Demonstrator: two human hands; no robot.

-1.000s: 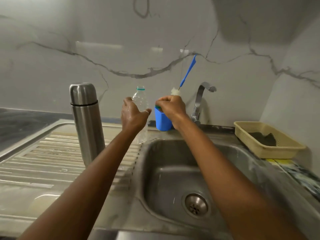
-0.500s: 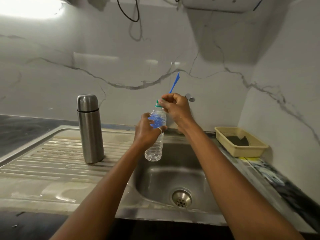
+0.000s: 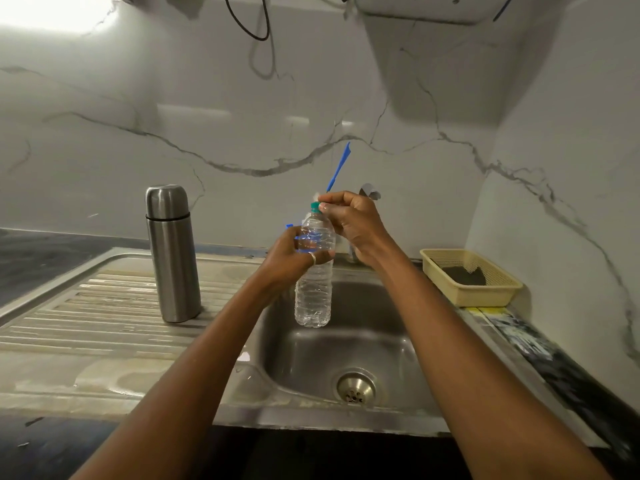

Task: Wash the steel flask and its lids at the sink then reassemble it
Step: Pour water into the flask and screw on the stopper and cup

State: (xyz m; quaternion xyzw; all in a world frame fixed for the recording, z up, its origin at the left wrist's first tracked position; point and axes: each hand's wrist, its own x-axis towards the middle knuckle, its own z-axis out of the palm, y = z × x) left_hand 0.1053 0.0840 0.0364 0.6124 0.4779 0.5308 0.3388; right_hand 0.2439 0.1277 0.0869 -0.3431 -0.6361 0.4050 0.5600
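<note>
Over the sink (image 3: 381, 348) the left hand (image 3: 291, 258) grips a clear plastic bottle (image 3: 313, 296) upright, while the right hand (image 3: 353, 223) pinches its green cap (image 3: 314, 206). The steel flask (image 3: 173, 254) (capped, upright) stands on the draining board (image 3: 86, 327) to the left, apart from both hands.

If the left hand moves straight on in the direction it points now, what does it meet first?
The left hand grips the plastic bottle; beyond it probably comes the blue object behind, though depth is unclear.
</note>
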